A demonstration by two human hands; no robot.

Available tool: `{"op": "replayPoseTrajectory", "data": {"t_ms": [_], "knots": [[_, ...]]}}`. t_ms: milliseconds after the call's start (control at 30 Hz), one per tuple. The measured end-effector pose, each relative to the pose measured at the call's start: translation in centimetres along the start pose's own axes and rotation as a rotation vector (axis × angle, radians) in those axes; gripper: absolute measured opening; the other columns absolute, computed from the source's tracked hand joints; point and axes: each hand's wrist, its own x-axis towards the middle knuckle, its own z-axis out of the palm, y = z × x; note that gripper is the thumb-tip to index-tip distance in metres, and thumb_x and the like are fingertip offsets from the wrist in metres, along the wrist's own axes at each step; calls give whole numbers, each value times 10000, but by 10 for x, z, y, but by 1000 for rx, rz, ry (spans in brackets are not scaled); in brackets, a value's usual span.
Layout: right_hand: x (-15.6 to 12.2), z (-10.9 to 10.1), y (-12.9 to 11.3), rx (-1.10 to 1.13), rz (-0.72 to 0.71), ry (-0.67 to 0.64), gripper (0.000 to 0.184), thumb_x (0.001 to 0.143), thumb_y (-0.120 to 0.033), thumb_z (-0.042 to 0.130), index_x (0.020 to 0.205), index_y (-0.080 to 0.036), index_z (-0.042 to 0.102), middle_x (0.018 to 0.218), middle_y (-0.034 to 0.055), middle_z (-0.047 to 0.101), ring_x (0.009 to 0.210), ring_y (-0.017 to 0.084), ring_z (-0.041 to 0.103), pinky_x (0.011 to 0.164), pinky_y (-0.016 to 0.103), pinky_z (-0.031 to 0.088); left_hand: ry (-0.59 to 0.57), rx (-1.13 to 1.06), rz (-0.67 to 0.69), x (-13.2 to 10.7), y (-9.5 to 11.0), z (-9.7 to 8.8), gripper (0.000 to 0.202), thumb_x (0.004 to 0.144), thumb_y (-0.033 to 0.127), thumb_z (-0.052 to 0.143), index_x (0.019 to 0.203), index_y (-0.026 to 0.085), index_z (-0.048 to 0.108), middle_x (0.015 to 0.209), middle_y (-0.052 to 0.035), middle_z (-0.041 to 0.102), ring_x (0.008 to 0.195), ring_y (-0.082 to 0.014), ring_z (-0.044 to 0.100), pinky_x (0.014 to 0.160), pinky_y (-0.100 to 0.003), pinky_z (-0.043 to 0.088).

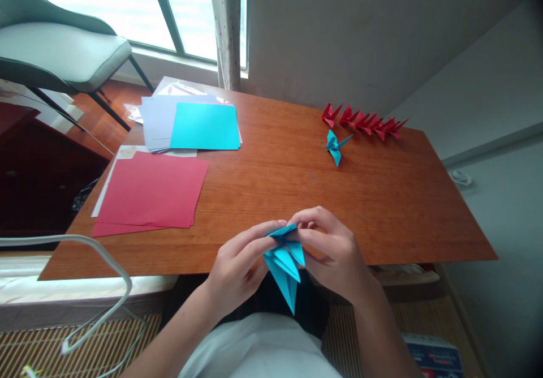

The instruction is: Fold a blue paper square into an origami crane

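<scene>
My left hand point(237, 267) and my right hand point(333, 253) both pinch a half-folded blue paper figure point(285, 265) just in front of the near edge of the wooden table point(297, 185). Its long point hangs down toward my lap. Fingers of both hands are closed on its upper folds. A finished blue paper crane point(335, 146) lies on the far side of the table, and a row of several red paper cranes point(365, 120) lines up behind it.
A stack of red paper sheets point(150, 194) lies at the left of the table, with a blue sheet point(206, 126) on pale sheets point(156, 120) behind it. A grey chair point(59, 50) stands by the window. A white cable point(106, 265) loops at the lower left.
</scene>
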Motion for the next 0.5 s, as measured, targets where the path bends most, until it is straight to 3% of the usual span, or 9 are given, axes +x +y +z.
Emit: {"op": "replayPoseTrajectory", "data": {"t_ms": [300, 500], "knots": [[2, -3, 2, -15, -25, -45, 187, 908, -80, 639, 1014, -205, 730, 960, 59, 708, 864, 172, 609, 739, 297, 513, 21, 125, -23, 1, 4, -5, 303, 856, 21, 660, 1116, 175, 685, 1168, -130, 735, 1034, -192, 728, 911, -245, 584], [2, 1, 8, 91, -11, 17, 103, 917, -145, 668, 982, -219, 695, 917, 39, 738, 825, 163, 670, 746, 292, 532, 48, -36, -154, 9, 8, -3, 273, 861, 21, 662, 1051, 213, 708, 1026, -54, 756, 888, -134, 730, 810, -193, 576]]}}
